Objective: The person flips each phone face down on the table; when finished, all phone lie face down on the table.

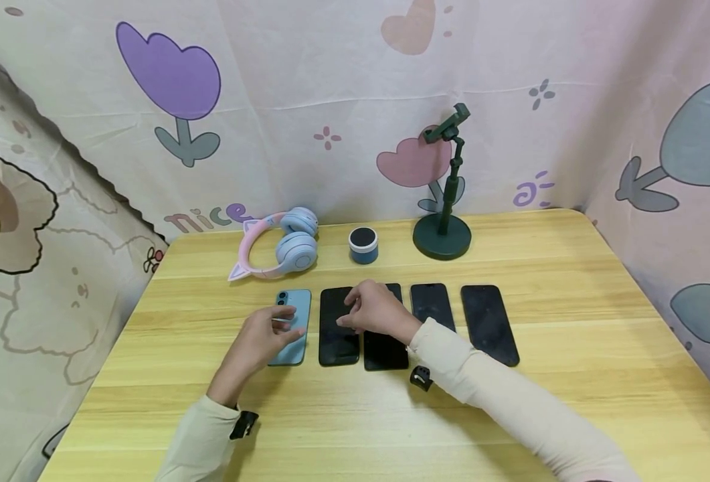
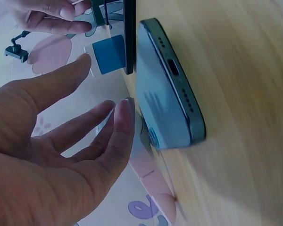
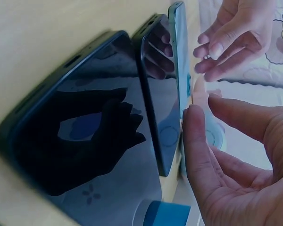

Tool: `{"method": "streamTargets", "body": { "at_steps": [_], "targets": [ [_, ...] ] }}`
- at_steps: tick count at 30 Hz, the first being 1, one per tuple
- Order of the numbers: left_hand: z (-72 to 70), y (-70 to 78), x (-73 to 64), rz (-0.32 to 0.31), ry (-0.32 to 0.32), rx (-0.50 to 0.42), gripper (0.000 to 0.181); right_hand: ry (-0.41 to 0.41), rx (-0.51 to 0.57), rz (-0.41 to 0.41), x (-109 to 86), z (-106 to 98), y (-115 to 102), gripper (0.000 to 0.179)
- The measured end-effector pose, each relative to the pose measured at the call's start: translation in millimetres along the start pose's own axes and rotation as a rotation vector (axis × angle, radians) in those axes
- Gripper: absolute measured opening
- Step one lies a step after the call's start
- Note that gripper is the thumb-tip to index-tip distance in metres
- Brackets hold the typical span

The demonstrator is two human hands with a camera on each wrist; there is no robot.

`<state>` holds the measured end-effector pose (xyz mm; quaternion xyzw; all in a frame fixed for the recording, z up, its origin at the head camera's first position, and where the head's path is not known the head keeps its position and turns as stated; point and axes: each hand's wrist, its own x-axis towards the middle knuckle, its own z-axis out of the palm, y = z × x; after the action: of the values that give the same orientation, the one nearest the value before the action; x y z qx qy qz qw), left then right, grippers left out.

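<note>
A light blue phone (image 1: 295, 348) lies back-up at the left end of a row of phones. Over it hovers my left hand (image 1: 265, 340), thumb and fingers parted and holding nothing; the left wrist view shows a gap between the fingertips and the blue phone (image 2: 162, 94). To its right lies a black phone (image 1: 338, 345), screen up, then a second black phone (image 1: 386, 355) partly hidden under my right hand (image 1: 375, 309). That hand hangs above these two with relaxed fingers. In the right wrist view the second phone's dark screen (image 3: 132, 179) mirrors the hand.
Two more dark phones, a third (image 1: 431, 304) and a fourth (image 1: 490, 325), continue the row rightward. Behind stand cat-ear headphones (image 1: 297, 251), a small blue jar-like object (image 1: 363, 246) and a dark green phone stand (image 1: 442, 237). A patterned cloth (image 1: 306, 80) hangs behind the wooden table (image 1: 583, 321).
</note>
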<state>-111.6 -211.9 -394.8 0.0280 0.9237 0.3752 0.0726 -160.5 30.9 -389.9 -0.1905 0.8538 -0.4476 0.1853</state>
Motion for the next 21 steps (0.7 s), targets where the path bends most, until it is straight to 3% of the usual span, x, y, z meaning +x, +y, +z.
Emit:
{"method": "streamTargets", "body": {
  "at_steps": [6,12,21],
  "targets": [
    [7.1,3.5,4.2,0.019,-0.001,0.023,0.047,0.008,0.032,0.025,-3.2,-5.6,8.5,0.047],
    [15.5,5.4,9.8,0.030,-0.001,0.071,0.041,0.012,0.054,0.035,-4.1,-8.0,16.2,0.035],
    [24.9,10.1,16.8,-0.028,-0.015,0.106,0.042,0.019,0.130,0.075,-1.6,-5.9,20.3,0.042]
  ]
}}
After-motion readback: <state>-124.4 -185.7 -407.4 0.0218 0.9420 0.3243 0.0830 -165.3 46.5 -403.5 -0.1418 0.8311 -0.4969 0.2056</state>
